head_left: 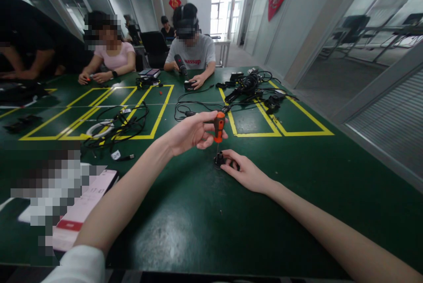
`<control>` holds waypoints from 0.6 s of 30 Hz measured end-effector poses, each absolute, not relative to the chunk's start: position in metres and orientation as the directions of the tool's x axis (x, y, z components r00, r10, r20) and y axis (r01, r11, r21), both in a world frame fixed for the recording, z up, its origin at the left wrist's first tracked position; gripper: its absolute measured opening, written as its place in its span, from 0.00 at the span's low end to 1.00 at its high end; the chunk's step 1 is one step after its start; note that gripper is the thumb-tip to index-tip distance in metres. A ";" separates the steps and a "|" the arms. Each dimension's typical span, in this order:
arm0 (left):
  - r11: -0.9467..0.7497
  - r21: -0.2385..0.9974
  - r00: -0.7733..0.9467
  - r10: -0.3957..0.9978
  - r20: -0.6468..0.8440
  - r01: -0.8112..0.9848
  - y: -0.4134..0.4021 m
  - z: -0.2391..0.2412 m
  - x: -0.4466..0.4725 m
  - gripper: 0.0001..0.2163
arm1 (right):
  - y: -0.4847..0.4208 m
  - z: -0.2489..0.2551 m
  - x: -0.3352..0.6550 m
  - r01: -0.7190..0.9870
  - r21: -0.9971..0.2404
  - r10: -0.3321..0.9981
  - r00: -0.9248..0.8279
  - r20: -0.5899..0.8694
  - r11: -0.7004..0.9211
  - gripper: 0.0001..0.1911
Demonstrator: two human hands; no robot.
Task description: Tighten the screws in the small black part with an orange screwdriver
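My left hand (194,132) grips an orange and dark grey screwdriver (219,128) by its handle, the thumb near its top. The screwdriver stands upright, and its thin shaft runs down into a small black part (218,160) on the green table. From the right, my right hand (243,169) holds that black part against the tabletop, with thumb and fingers curled at its side. The part has a round base and a short raised piece; its exact kind and the screwdriver's tip cannot be made out.
A phone (86,203) lies on the green table (297,230) by my left forearm. Coiled black cables (132,120) rest at the left, with a larger cable heap (251,85) at the back right. Across the table, one person (191,49) handles a black device; others sit further left.
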State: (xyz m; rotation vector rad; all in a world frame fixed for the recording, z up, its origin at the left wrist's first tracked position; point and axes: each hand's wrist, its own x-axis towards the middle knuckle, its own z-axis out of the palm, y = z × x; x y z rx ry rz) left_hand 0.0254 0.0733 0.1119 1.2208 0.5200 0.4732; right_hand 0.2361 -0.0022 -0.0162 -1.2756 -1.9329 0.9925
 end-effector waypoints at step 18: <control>0.303 0.951 0.803 0.581 -0.133 -0.061 0.073 0.112 0.026 0.21 | -0.002 -0.016 0.236 0.473 -0.841 0.931 -0.352 0.096 0.265 0.18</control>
